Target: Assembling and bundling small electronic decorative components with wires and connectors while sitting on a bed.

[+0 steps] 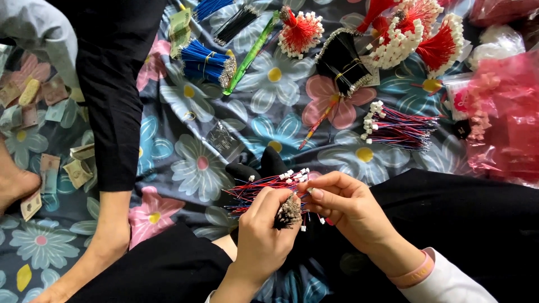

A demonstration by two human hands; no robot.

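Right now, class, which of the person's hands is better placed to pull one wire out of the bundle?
The right hand, probably. Its fingers already pinch at the white connector ends, while the left hand is wrapped around the red and blue wire bundle, keeping it steady.

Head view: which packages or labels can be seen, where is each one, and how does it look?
Pink plastic bags: right edge, crumpled, translucent pink.
Clear small bag: centre of the floral cloth, flat, transparent, dark contents.
White plastic bag: upper right, bulging, clear-whitish.
Green strip package: top centre, long, narrow, bright green.
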